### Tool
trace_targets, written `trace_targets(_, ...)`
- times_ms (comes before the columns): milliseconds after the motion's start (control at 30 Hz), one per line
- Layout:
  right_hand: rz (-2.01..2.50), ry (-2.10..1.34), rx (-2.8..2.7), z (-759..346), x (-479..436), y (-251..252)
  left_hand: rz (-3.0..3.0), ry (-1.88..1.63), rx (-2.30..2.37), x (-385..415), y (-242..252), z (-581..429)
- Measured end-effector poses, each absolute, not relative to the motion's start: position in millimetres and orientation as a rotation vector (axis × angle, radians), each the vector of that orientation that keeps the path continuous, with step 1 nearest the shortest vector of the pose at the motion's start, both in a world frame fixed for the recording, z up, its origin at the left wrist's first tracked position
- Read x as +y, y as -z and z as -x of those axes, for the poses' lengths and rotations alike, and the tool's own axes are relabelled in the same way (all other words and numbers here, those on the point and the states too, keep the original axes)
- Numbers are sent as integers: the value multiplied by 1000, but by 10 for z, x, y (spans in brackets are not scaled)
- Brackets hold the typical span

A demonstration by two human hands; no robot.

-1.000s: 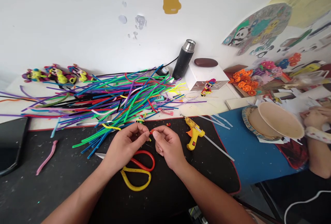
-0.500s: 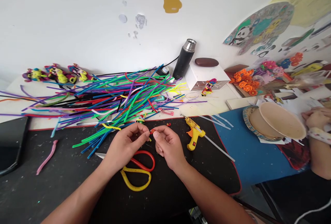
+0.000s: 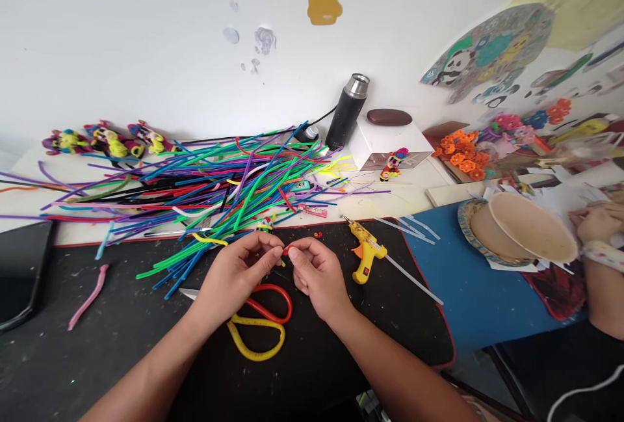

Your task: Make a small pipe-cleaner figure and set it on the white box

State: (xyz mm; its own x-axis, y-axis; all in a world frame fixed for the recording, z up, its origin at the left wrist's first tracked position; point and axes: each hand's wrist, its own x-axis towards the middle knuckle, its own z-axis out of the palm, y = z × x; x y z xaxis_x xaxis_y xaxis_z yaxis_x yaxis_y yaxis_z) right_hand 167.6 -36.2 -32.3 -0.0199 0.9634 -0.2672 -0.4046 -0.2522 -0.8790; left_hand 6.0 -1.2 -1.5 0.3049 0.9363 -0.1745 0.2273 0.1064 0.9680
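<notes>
My left hand (image 3: 238, 272) and my right hand (image 3: 316, 272) meet over the black mat (image 3: 121, 344), fingertips pinched together on a small red pipe-cleaner piece (image 3: 286, 250). Both hands are closed in a pinch. Under them lie scissors with a red and a yellow handle loop (image 3: 258, 324). A big pile of coloured pipe cleaners (image 3: 205, 181) spreads just beyond my left hand. A yellow glue gun (image 3: 365, 253) lies right of my right hand.
A black flask (image 3: 347, 110) and a white box (image 3: 387, 142) stand by the wall. Small pipe-cleaner figures (image 3: 107, 139) sit at the back left. A pink strip (image 3: 88, 295) lies on the mat. Another person's hand (image 3: 597, 220) works at the right by paper plates (image 3: 526, 227).
My fingertips have shifted slightly on the red piece, closing a little nearer together. The other person's hand at the right moved a bit. Nothing else changed.
</notes>
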Motion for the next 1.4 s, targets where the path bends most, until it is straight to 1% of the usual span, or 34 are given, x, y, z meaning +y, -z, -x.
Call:
trace_targets(733, 1078, -1564, -755, -1683, -365, 328, -1311, -766, 1090, -5, 45, -50)
trace_targets(1400, 1126, -1534, -820, -1694, -362, 342, -1346, -775, 1148, 15, 54, -36)
